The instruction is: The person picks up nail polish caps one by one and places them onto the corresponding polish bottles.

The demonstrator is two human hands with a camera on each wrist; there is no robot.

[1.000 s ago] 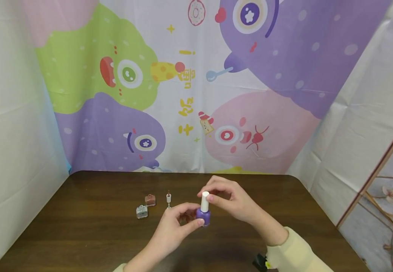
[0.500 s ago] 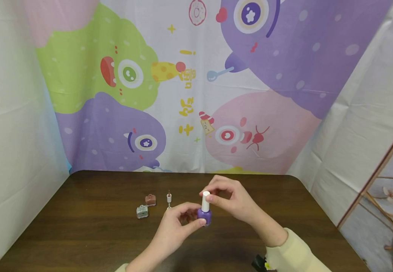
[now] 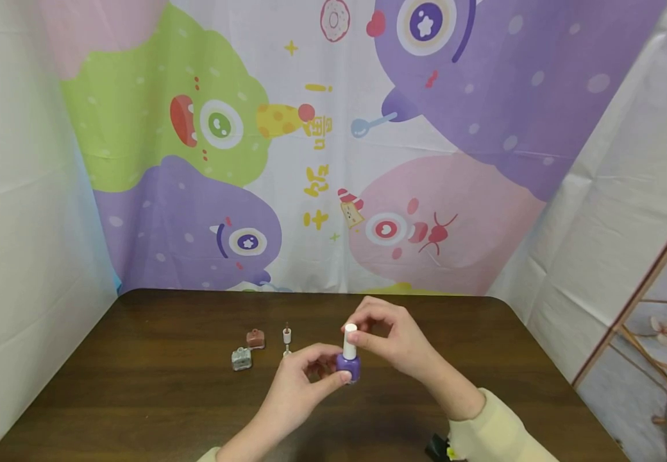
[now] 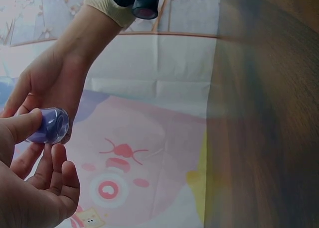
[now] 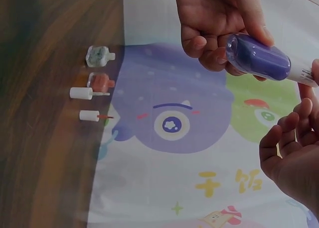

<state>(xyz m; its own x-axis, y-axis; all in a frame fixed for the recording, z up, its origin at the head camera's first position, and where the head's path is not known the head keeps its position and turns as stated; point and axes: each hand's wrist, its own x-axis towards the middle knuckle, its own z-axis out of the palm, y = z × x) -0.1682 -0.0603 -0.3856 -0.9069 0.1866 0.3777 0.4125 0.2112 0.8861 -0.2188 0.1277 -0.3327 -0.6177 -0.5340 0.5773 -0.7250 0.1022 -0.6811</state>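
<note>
Above the table, a purple nail polish bottle is held upright in the head view. My left hand grips its glass body between thumb and fingers. With thumb and fingertips, my right hand pinches the white cap, which sits on the bottle's neck. In the right wrist view the purple glass and the cap are in line and joined. The left wrist view shows the bottle's base past my left thumb.
Left of my hands, an uncapped silver glitter bottle and a reddish-brown bottle stand on the dark wooden table. Two white brush caps stand nearby, brushes upward. A cartoon-print cloth hangs behind the table.
Both hands and the purple bottle have shifted very slightly right. The right fingers have moved a little around the cap; both hands keep their hold.
</note>
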